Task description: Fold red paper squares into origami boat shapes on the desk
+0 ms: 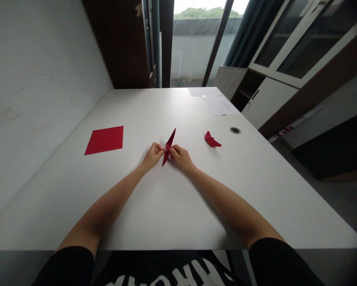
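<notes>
Between my two hands, over the middle of the white table point(178, 214), a folded red paper point(171, 138) stands tilted, with pointed ends at top and bottom. My left hand point(153, 155) pinches its left side between thumb and finger. From the right, my right hand point(180, 155) pinches the same paper near its middle. A second folded red paper point(211, 140), shaped with several points, lies to the right of my hands. On the left lies a flat red paper sheet point(106, 140), unfolded. The fingertips hide the centre of the held paper.
White sheets of paper point(220, 105) lie at the table's far right, near a round cable hole point(235, 130). A wall point(41, 87) borders the table on the left. White cabinets point(269, 99) stand beyond its right edge, and a glass door point(193, 47) is behind it.
</notes>
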Motion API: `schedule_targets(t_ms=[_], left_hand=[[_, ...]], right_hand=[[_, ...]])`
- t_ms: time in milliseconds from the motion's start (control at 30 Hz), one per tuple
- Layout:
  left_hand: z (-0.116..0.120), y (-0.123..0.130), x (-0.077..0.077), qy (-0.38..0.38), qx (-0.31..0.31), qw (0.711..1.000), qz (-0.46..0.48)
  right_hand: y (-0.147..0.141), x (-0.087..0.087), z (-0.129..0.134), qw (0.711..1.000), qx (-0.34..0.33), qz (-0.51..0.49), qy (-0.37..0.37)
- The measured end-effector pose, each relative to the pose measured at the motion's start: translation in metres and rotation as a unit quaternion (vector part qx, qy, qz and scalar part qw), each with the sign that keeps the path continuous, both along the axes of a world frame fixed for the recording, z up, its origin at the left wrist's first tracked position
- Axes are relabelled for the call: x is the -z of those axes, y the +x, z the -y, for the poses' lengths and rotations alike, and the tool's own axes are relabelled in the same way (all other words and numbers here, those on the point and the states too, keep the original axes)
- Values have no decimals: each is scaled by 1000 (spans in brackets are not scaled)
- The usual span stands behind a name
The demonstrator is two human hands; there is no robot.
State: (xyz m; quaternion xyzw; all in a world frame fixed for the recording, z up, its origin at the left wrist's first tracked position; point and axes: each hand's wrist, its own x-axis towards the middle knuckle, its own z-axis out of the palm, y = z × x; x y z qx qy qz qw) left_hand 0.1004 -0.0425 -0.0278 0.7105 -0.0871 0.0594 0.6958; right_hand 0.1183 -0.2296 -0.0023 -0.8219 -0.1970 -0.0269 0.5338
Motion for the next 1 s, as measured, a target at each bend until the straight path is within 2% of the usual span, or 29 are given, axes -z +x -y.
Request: schedule_targets(t_ms=[100,333,567,800,1000], left_hand=[[-1,0,-3,-9,7,1000,-8],[-1,-2,-9,67,15,998,3],[0,-5,-12,65,29,997,-3],[-3,2,-7,71,-3,997,4],[-5,3,-9,81,-12,997,-9]], right_hand=[[0,0,0,1000,-11,-6,2],[4,4,0,999,-41,-16,24],[5,3,1,998,-46,-25,30],[2,-1,1,994,-98,-23,34],[0,-3,1,991,-121,-35,39]])
